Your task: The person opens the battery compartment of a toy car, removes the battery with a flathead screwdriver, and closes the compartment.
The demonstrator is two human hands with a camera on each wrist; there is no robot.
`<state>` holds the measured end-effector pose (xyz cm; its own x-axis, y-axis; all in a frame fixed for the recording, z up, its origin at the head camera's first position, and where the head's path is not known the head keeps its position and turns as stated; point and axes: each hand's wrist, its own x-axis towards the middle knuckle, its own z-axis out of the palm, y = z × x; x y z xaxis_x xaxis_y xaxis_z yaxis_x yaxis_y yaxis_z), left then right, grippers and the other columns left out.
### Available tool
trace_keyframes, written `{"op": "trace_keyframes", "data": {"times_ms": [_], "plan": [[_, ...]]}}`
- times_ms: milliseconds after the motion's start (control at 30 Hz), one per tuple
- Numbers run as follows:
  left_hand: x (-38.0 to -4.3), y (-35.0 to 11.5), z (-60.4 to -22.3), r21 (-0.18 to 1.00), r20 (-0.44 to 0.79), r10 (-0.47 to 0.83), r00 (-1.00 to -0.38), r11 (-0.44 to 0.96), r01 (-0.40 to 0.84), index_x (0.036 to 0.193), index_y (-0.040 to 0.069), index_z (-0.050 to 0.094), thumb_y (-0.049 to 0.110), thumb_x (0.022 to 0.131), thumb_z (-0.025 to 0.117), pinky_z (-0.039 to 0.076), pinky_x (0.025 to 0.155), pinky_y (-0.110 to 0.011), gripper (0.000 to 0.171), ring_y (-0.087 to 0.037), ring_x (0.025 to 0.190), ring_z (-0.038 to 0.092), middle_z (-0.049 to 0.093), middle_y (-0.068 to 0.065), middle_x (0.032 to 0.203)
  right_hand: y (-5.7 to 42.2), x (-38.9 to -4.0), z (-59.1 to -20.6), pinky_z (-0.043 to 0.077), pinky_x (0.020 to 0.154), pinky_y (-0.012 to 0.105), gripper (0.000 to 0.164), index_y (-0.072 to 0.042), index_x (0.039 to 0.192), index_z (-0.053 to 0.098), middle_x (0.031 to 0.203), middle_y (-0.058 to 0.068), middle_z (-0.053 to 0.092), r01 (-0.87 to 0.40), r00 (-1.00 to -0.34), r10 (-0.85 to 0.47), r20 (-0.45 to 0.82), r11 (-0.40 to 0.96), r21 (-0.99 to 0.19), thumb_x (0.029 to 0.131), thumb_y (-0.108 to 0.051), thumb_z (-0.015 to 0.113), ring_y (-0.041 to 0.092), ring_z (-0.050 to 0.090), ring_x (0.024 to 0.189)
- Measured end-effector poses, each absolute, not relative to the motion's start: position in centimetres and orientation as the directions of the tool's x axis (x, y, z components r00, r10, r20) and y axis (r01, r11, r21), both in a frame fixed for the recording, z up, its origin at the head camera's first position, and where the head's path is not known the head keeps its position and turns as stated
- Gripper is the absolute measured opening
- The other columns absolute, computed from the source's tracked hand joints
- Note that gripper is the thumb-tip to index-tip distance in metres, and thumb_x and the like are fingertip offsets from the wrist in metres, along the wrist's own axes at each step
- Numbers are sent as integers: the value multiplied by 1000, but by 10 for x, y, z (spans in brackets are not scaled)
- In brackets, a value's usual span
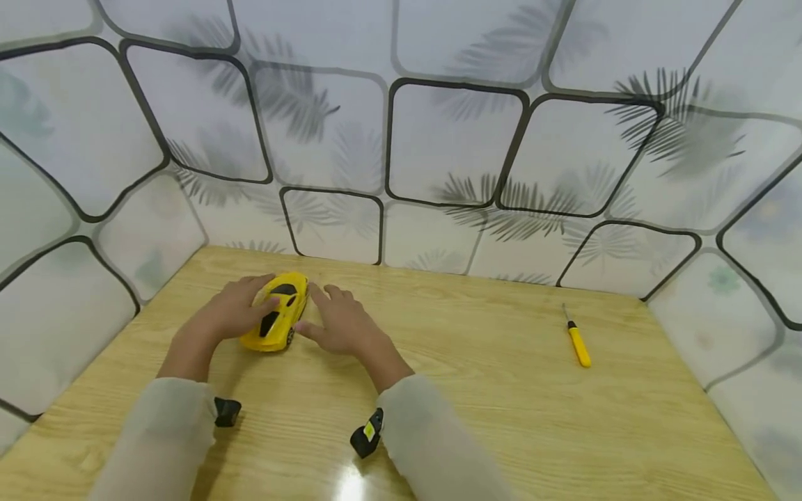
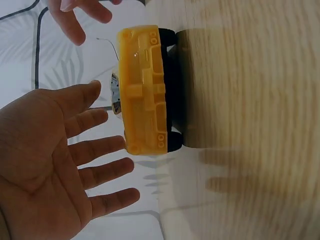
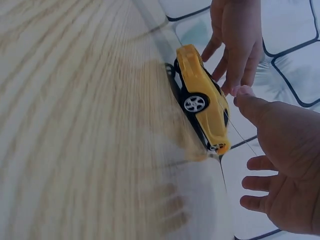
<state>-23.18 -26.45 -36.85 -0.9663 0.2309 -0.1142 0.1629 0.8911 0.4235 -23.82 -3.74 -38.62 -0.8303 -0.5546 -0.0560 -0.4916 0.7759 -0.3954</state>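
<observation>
A yellow toy car (image 1: 289, 313) with dark windows stands on its wheels at the left of the table. My left hand (image 1: 232, 309) is at the car's left side, its thumb over the roof in the head view. Spread, fairly straight fingers of that hand show beside the car (image 2: 142, 90) in the left wrist view; whether they touch it I cannot tell. On the car's right side, my right hand (image 1: 341, 323) has its fingers extended and grips nothing. In the right wrist view a thin wire-like line runs from the car (image 3: 212, 112), and its silver-spoked wheel (image 3: 195, 103) shows.
Far to the right lies a screwdriver (image 1: 579, 346) with a yellow handle, its metal shaft toward the back. The wood-grain table (image 1: 476, 390) meets a patterned wall covering (image 1: 451, 146) at the back and sides. Both sleeves carry small black devices at the wrists.
</observation>
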Motion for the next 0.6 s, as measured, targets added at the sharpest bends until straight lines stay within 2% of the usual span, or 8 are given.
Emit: {"op": "trace_keyframes", "data": {"times_ms": [200, 400, 600], "plan": [[-230, -270, -368, 443, -148, 232, -961, 885, 145, 152, -9, 38, 33, 109, 50, 35, 108, -72, 61, -58, 134, 40, 41, -40, 148, -55, -237, -392, 45, 113, 43, 74, -23, 164, 27, 158, 11, 43, -522, -800, -599, -34, 723, -453, 102, -49, 58, 28, 44, 143], [-226, -276, -367, 483, -146, 243, -959, 863, 145, 149, -5, 45, 28, 108, 53, 46, 101, -68, 53, -55, 126, 51, 52, -38, 139, -67, -236, -393, 45, 113, 36, 63, -16, 157, 43, 152, 4, 52, -522, -805, -594, 17, 692, -498, 101, -37, 66, 21, 49, 139], [-226, -280, -369, 545, -142, 248, -958, 828, 133, 149, -2, 48, 23, 106, 57, 55, 92, -58, 50, -52, 118, 58, 57, -35, 134, -72, -237, -398, 53, 96, 22, 54, -12, 148, 56, 143, -1, 61, -453, -829, -558, 21, 650, -609, 99, -31, 70, 9, 61, 121]]}}
